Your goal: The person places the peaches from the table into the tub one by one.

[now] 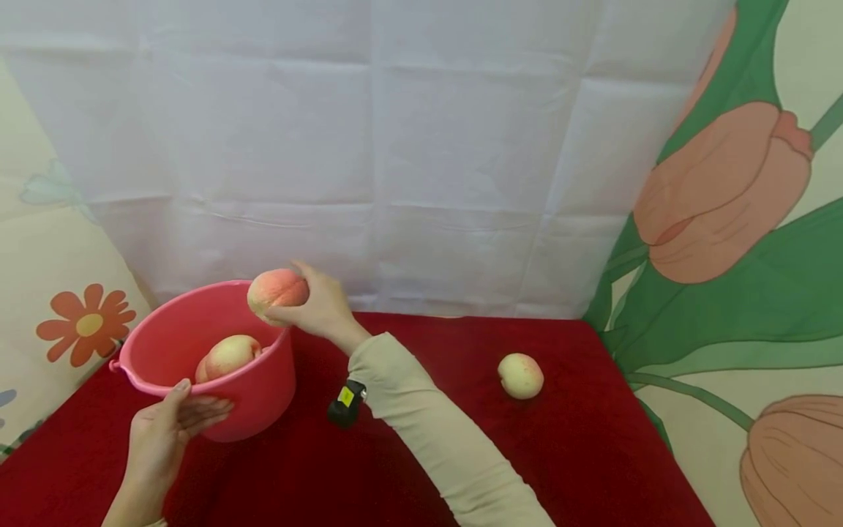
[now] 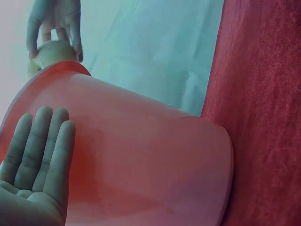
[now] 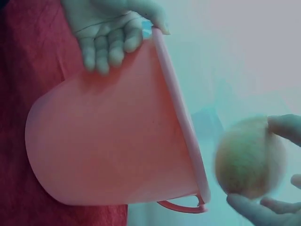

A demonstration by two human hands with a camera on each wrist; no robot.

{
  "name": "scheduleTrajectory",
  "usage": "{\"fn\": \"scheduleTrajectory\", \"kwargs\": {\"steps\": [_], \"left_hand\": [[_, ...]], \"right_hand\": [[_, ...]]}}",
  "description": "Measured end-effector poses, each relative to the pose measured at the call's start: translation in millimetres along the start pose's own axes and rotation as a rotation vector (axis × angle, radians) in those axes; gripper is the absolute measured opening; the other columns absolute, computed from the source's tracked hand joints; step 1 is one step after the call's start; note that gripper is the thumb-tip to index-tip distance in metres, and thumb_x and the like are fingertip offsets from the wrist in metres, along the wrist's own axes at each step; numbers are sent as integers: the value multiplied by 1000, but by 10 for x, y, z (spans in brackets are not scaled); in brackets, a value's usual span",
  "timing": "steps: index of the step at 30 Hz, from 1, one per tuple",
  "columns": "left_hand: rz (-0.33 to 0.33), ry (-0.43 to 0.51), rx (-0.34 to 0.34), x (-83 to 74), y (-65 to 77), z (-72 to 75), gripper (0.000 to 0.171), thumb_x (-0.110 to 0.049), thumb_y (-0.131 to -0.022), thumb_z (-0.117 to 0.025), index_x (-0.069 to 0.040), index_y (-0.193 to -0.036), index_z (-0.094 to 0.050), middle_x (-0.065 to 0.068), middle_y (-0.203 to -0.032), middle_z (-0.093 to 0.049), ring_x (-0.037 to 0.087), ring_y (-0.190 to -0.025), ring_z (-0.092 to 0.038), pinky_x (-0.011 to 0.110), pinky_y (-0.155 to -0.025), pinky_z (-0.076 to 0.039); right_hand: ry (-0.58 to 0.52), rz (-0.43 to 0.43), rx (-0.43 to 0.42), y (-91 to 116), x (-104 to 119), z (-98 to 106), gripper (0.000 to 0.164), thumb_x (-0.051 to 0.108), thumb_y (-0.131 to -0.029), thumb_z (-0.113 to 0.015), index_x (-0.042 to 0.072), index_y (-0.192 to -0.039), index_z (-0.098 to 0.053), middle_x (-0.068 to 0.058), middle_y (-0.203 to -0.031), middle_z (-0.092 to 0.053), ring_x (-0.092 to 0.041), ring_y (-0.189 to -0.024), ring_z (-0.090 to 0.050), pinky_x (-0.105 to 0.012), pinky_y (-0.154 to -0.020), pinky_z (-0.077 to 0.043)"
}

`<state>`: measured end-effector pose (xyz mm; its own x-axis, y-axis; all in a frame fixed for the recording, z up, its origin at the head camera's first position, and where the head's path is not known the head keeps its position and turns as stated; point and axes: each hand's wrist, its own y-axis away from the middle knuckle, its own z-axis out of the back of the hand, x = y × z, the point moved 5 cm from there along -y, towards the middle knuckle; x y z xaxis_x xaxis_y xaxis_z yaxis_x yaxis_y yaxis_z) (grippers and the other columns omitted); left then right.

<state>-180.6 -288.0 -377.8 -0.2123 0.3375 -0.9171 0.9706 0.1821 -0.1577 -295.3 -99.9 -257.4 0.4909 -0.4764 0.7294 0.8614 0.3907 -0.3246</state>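
Note:
A pink bucket stands at the left of the red cloth. My right hand holds a peach over the bucket's far right rim, between thumb and fingers. In the right wrist view that peach is just beyond the rim, slightly blurred. My left hand is at the bucket's near left side, thumb at the rim, fingers straight along the outer wall. The left wrist view shows those fingers extended in front of the bucket. Inside the bucket lie peaches, partly hidden by the near wall.
Another peach lies on the red cloth to the right. A white sheet hangs behind the table, with flower-patterned fabric on the right. A black strap device is on my right wrist.

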Motion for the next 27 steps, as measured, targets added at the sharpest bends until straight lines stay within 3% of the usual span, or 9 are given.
{"fn": "scheduleTrajectory", "kwargs": {"steps": [2,5,10,14,17,23,27], "left_hand": [[-2,10,1,-10,5,-21,39,-22,-97,-43,-4,-79,-73,8,-73,-70,20,-69,-68,31,-63,-55],[-23,13,19,117,-77,140,39,-20,-98,-41,1,-83,-72,12,-76,-69,24,-71,-68,35,-64,-54],[-7,-9,34,387,-248,502,40,-21,-99,-40,6,-92,-69,18,-83,-68,31,-78,-66,42,-67,-53],[14,-37,12,464,-297,605,40,-24,-98,-42,6,-93,-69,18,-84,-68,32,-79,-65,44,-69,-52],[22,-41,-5,359,-229,474,40,-26,-97,-43,2,-89,-71,14,-81,-69,29,-77,-67,40,-68,-53],[32,43,8,20,-9,43,40,-24,-97,-43,-3,-80,-73,9,-74,-70,22,-70,-68,32,-63,-55],[23,40,-3,-14,13,6,40,-24,-97,-43,-4,-78,-73,9,-73,-70,20,-69,-68,31,-63,-55]], "right_hand": [[-66,-6,20,9,-19,-17,76,29,-72,-77,15,-137,-40,-1,-132,-48,-17,-109,-53,-18,-80,-47],[-123,-19,54,40,-50,-30,75,27,-74,-76,15,-138,-38,-1,-133,-47,-21,-105,-57,-17,-71,-49],[-62,-14,82,91,-97,-30,67,27,-77,-73,14,-135,-42,-1,-133,-47,-18,-107,-55,-20,-77,-49],[-27,-1,90,135,-130,-2,65,28,-78,-72,13,-135,-43,-3,-134,-46,-16,-108,-55,-24,-83,-47],[-7,26,88,172,-139,41,64,28,-79,-71,13,-135,-43,-4,-134,-46,-16,-107,-55,-25,-86,-46],[17,64,84,242,-188,124,63,29,-80,-69,13,-134,-44,-3,-134,-46,-15,-107,-55,-24,-86,-46],[-7,52,90,310,-253,182,61,27,-81,-68,12,-135,-43,-4,-134,-45,-17,-109,-53,-25,-84,-47]]}}
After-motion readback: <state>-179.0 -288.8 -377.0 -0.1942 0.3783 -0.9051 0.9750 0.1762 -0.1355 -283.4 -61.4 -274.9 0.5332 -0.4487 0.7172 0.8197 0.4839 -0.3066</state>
